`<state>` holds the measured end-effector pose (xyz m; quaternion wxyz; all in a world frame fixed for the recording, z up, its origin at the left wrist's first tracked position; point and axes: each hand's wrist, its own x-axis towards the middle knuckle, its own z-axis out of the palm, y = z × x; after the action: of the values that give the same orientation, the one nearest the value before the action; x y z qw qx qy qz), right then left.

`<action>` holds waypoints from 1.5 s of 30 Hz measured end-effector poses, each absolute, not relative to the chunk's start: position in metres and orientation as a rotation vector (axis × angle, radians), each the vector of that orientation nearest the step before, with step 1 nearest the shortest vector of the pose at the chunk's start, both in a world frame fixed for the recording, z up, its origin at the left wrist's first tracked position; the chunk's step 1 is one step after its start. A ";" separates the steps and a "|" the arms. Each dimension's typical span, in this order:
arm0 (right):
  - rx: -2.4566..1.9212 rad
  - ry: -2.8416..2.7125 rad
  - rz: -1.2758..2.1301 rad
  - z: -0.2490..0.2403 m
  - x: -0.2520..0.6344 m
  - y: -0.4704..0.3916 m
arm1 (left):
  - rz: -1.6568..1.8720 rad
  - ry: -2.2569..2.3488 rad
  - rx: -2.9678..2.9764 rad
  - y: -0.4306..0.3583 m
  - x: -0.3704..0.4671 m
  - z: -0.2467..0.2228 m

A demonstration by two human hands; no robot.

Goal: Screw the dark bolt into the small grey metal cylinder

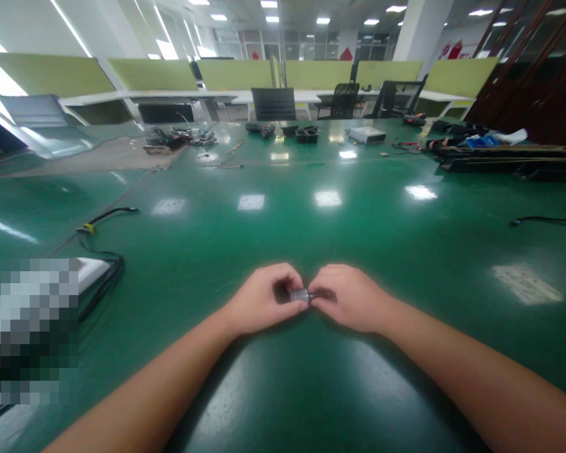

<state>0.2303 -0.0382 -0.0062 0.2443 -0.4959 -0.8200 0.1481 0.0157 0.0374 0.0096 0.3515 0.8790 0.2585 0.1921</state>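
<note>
Near the middle of the green table point(283, 236), my left hand point(268, 299) pinches a small grey cylindrical piece point(299, 295) between thumb and fingers. My right hand point(346, 296) is closed around a thin dark part point(313, 295) that meets the right end of the grey piece. The two hands nearly touch, just above the tabletop. Most of the dark part is hidden by my right fingers, and its exact shape is too small to make out.
A pixelated device with a white corner point(92, 272) and black cables point(116, 267) lies at the left. Another cable point(547, 219) is at the right edge. Tools and parts point(179, 138), a white box point(366, 134) and dark panels point(514, 160) line the far side, with chairs point(273, 104) beyond.
</note>
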 end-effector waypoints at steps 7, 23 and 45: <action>-1.339 -2.234 0.428 -0.007 0.232 -0.038 | 0.484 0.661 2.279 0.039 0.016 0.010; -1.358 -2.247 0.454 -0.002 0.235 -0.039 | 0.464 0.647 2.277 0.038 0.015 0.011; -1.419 -2.267 0.469 0.004 0.247 -0.041 | 0.474 0.621 2.282 0.041 0.013 0.008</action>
<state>0.2468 -0.0409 0.0040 0.2115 -0.5109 -0.8159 0.1687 0.0126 0.0406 0.0077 0.3567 0.8839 0.2404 0.1835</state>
